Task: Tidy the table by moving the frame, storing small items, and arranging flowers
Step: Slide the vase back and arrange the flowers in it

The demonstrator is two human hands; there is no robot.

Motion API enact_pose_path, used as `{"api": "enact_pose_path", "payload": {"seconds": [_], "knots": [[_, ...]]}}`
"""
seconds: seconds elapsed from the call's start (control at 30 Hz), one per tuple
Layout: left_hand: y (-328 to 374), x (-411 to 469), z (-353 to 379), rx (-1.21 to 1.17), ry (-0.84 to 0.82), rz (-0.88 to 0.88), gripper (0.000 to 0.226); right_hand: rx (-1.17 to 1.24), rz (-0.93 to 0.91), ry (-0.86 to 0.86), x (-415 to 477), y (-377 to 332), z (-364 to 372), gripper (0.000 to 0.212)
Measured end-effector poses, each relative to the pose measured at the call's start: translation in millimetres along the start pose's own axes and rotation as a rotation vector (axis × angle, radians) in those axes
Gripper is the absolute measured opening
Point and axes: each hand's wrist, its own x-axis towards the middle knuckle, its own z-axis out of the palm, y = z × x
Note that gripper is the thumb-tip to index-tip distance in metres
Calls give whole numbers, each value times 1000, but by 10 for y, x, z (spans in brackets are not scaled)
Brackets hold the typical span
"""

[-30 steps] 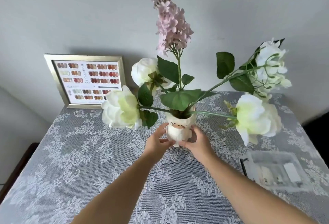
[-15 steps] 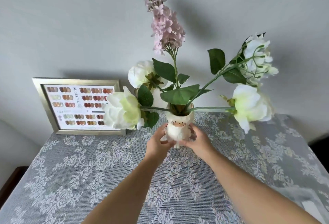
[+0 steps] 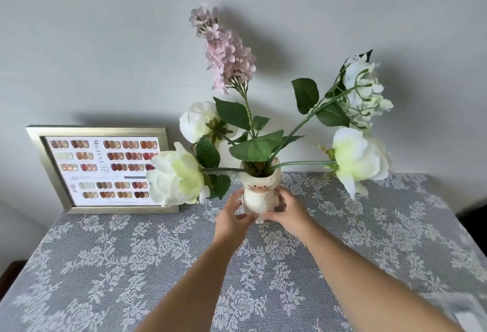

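Observation:
A white cat-shaped vase (image 3: 259, 194) stands near the back of the table, full of artificial flowers: a pink lilac spike (image 3: 225, 49) and several white blooms, one at the left (image 3: 175, 176) and one at the right (image 3: 357, 159). My left hand (image 3: 233, 211) clasps the vase's left side and my right hand (image 3: 288, 210) its right side, fingers wrapped around its base. A silver picture frame (image 3: 101, 169) showing nail-colour swatches leans against the wall at the back left.
A grey lace tablecloth (image 3: 131, 265) covers the table. The corner of a clear plastic box (image 3: 463, 310) shows at the bottom right edge. The pale wall rises directly behind the vase and frame.
Both hands have pushed the vase farther back toward the wall. My view has tilted up, so the clear box has slid almost out of sight at the bottom right.

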Motion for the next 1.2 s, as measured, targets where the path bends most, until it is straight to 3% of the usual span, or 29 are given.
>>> {"api": "enact_pose_path", "payload": {"seconds": [0.53, 0.63, 0.83, 1.03, 1.2], "knots": [[114, -245, -65, 50, -34, 10, 78, -186, 11, 13, -221, -46, -56, 92], [166, -472, -110, 110, -4, 24, 77, -203, -14, 24, -415, -98, -111, 83], [416, -959, -173, 267, 109, 108, 45, -311, -215, 54, -862, -345, -272, 45], [949, -1340, -415, 392, 272, 410, 20, -432, -595, 239, -1265, -1008, -633, 14], [1542, -1433, -759, 432, 468, 594, 23, -586, -827, 580, -1421, -1502, -1015, 11]]}}
